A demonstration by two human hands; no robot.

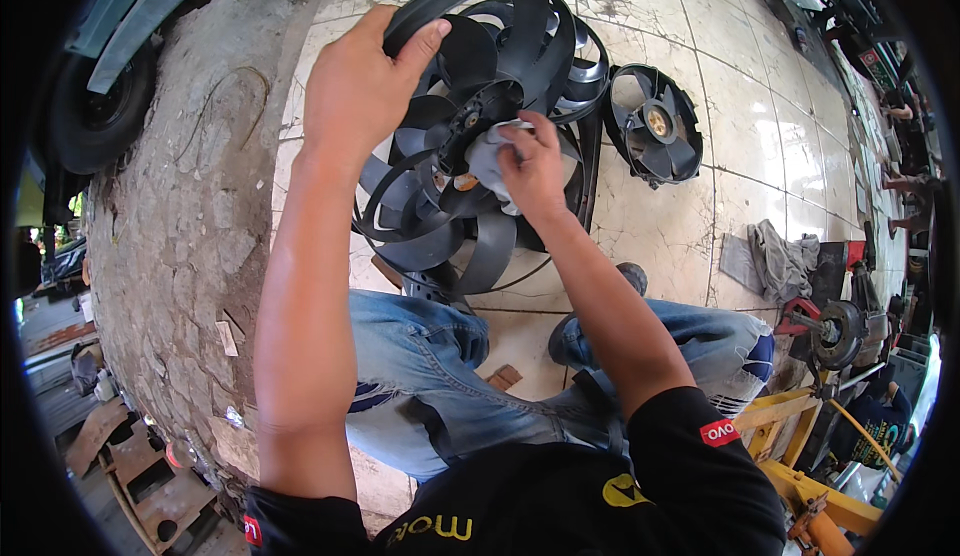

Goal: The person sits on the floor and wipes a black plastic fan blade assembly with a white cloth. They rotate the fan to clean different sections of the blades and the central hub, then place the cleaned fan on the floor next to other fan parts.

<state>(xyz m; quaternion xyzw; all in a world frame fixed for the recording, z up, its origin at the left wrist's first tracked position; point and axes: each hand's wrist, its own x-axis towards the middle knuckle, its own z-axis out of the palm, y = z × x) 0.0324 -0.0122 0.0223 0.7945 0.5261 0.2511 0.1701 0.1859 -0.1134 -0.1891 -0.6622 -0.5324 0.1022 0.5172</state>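
A black plastic fan wheel [525, 41] with an outer ring stands tilted up in front of me. My left hand [360, 86] is closed around its rim at the upper left, thumb lying over the ring. Bunched in my right hand [537, 171] is a pale grey rag [488, 159], pressed in beside the fan's hub. More black fan blades [490, 251] show under and below this wheel, overlapping it, so I cannot tell which parts are joined. Another ringed black fan [590, 71] is partly hidden behind it.
A smaller black fan [655, 121] lies on the tiled floor to the right. Grey cloths [780, 261] lie farther right, above a yellow metal frame [790, 421]. Rough concrete [180, 226] runs along the left, with a tire [105, 111] beyond.
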